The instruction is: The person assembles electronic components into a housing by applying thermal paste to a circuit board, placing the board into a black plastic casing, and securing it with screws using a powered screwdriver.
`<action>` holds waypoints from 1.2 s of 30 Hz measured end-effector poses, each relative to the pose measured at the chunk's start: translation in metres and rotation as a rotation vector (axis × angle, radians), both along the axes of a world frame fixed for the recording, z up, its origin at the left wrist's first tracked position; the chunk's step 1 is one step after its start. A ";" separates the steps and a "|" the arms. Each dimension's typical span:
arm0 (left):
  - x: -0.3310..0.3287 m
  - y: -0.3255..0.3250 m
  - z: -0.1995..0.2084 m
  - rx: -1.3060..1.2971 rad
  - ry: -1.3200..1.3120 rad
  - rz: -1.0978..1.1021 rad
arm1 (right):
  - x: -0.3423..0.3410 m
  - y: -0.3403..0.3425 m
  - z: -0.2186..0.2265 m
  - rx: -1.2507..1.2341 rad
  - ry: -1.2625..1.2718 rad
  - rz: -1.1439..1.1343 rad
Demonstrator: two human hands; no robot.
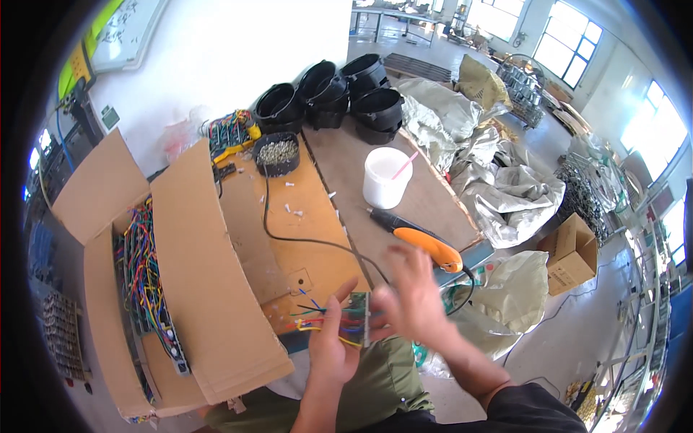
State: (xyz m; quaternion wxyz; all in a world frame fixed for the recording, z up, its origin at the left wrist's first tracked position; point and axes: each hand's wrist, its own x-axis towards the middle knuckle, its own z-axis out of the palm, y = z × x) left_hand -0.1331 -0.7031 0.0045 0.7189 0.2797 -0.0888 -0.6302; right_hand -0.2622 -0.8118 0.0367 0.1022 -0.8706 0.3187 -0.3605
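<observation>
Low in the middle, my left hand (333, 345) grips a small circuit board (357, 307) with red, yellow, green and blue wires fanning out to its left. Smeared by motion, my right hand (415, 299) is just right of the board; its fingers are too blurred to read, and I cannot tell whether they touch it. Beyond that hand an orange and black corded power tool (426, 247) lies on the bench. Left of my hands stands an open cardboard box (216, 303) holding several boards with bundled coloured wires (148, 260).
A white bucket (386, 189) with a pink stick stands on the bench (346, 173). Behind it are several black round housings (377, 108) and a black tub of small metal parts (277, 155). A black cable (317, 242) crosses the bench. Pale sacks (516, 198) lie at the right.
</observation>
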 end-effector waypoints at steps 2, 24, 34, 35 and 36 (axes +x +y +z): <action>0.014 -0.005 0.008 -0.046 -0.053 -0.054 | -0.008 -0.055 0.012 0.017 -0.132 -0.126; 0.049 -0.109 0.001 -0.012 0.127 -0.066 | -0.021 -0.223 0.047 0.451 -0.455 -0.080; 0.032 -0.167 0.000 0.050 0.204 -0.061 | -0.053 -0.231 0.010 1.219 -1.166 0.013; 0.033 -0.170 0.002 0.055 0.203 -0.051 | -0.050 -0.230 0.009 1.295 -1.202 0.035; 0.033 -0.174 0.003 0.059 0.205 -0.042 | -0.049 -0.228 0.008 1.369 -1.235 0.054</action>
